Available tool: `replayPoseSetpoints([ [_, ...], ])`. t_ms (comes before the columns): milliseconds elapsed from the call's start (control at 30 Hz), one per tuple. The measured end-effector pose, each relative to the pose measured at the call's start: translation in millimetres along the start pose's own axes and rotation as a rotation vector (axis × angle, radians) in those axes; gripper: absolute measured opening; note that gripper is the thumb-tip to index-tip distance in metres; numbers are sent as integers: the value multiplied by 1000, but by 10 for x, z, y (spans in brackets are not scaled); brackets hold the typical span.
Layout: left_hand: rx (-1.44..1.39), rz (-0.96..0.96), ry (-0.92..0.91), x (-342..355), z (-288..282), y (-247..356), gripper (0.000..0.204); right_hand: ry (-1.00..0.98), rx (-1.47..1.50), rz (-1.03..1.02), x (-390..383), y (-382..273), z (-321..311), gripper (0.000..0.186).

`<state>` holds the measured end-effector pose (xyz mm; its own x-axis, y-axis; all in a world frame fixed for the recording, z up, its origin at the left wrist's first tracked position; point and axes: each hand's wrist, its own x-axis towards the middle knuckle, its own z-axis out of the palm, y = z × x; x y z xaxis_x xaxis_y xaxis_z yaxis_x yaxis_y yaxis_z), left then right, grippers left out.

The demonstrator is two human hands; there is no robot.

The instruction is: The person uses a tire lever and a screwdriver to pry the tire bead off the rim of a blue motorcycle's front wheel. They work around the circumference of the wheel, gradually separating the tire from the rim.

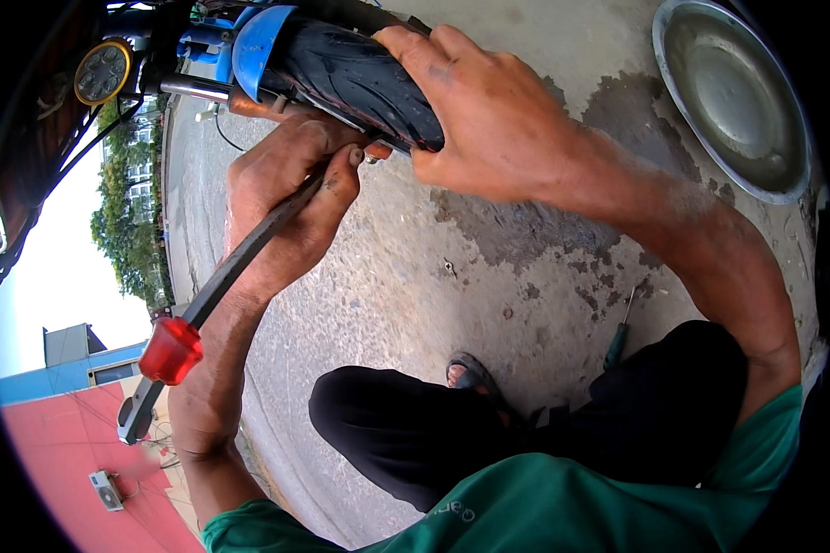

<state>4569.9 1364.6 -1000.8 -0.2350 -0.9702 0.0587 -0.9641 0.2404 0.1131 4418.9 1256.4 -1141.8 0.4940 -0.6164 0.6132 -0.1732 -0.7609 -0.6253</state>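
My left hand (277,180) is closed around a dark, flat tyre lever (240,263) with a red translucent sleeve (171,351). The lever runs from my fingers down along my left forearm; its upper end is hidden by the hand, at the side of the wheel. A black motorcycle tyre (350,78) with grooved tread sits under a blue mudguard (260,51). Across the tread lies my right hand (489,115), gripping the tyre, its thumb at the near edge and its fingers over the far side.
A round metal basin (715,177) rests at the far right beside a wet patch (535,230). On the concrete lie a small metal part (449,268) and a green-handled screwdriver (615,347) near my right knee. The motorcycle's headlamp (101,71) is at upper left.
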Motion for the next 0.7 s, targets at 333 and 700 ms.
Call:
replayPoseSetpoints([
  [333,50,-75,-123,22,-109,-113,28,0,2,1,-36,43,18,92],
  [700,76,-104,51,40,-221,-227,9,-10,6,-1,-33,-28,20,89],
])
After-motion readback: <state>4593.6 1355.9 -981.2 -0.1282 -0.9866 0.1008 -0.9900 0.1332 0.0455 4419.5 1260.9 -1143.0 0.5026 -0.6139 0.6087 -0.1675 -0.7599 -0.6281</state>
